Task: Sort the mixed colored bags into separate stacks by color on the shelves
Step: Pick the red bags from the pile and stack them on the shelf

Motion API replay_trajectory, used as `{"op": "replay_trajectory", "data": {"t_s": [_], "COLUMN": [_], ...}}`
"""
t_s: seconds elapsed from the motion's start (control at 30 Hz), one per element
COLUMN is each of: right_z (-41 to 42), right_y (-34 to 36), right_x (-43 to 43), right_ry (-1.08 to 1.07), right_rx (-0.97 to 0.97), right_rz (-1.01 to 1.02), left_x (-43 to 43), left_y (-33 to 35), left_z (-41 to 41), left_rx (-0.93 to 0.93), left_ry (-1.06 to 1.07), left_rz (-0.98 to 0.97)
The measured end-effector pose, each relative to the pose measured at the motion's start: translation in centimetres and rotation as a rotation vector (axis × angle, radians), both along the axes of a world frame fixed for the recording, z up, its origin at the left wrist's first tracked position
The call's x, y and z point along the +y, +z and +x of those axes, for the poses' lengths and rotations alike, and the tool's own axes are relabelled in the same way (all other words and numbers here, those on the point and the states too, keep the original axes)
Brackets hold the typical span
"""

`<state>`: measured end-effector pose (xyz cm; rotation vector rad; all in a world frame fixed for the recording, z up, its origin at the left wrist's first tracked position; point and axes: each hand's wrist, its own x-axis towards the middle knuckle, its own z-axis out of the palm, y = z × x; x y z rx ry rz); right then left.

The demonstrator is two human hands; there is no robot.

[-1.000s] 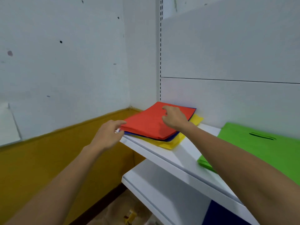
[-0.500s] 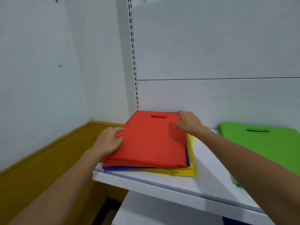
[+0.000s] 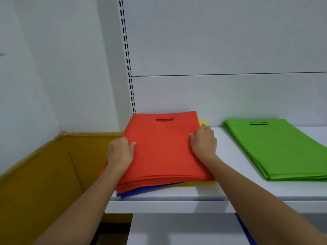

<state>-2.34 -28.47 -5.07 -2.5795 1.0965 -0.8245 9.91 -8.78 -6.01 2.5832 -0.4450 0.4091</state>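
Note:
A stack of red bags (image 3: 162, 149) lies on the left end of the white shelf (image 3: 221, 193), on top of blue bags (image 3: 141, 191) and yellow bags (image 3: 201, 183) whose edges peek out below. My left hand (image 3: 120, 152) grips the red stack's left edge, thumb on top. My right hand (image 3: 203, 144) grips its right edge, thumb on top and fingers curled round the side. A stack of green bags (image 3: 276, 149) lies apart on the same shelf to the right.
A lower white shelf (image 3: 185, 228) sits underneath, with a blue bag edge (image 3: 245, 230) showing at its right. A slotted upright (image 3: 128, 68) runs up the back panel. A yellow wall band (image 3: 44, 174) fills the left corner.
The view has swung to face the shelf head-on. My left hand slid along the red stack's left edge and my right hand moved from the far corner to the right edge.

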Motion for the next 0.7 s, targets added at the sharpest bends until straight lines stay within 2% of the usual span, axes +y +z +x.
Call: {"op": "replay_trajectory", "data": {"t_s": [0.17, 0.3, 0.37, 0.5, 0.7], "right_z": [-0.2, -0.3, -0.2, 0.0, 0.0], "right_y": [0.4, 0.3, 0.1, -0.1, -0.1], "right_x": [0.2, 0.3, 0.1, 0.0, 0.1], "right_ry": [-0.012, -0.019, -0.01, 0.002, 0.052], "right_rx": [-0.093, -0.1, -0.093, -0.118, -0.125], "right_rz": [0.063, 0.024, -0.036, -0.103, -0.071], "left_x": [0.4, 0.6, 0.7, 0.8, 0.9], "left_y": [-0.1, 0.0, 0.0, 0.6, 0.6], "left_z": [-0.5, -0.8, -1.1, -2.1, -2.1], "left_rx": [0.091, 0.098, 0.047, -0.069, -0.154], "left_ry": [0.0, 0.001, 0.008, 0.067, 0.023], "left_rz": [-0.317, -0.404, -0.379, -0.17, -0.18]}}
